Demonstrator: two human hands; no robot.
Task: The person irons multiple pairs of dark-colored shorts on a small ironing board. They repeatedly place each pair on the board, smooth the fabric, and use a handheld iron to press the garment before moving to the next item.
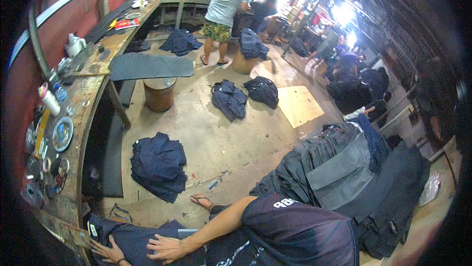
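A dark navy garment lies spread out before me at the lower left, with a small pale tag near its far left corner. My left hand rests on its left part, fingers apart. To the right of it, my right hand presses flat on the same cloth with the fingers spread. Neither hand grips anything. The lower edge of the picture cuts off part of the cloth and my left forearm. A pale strip shows beside my right wrist.
A long wooden bench along the left wall carries a blue bowl, bottles and tape rolls. On the floor lie bundles of navy garments. A big heap of dark trousers fills the right. A padded board juts out; several people work farther back.
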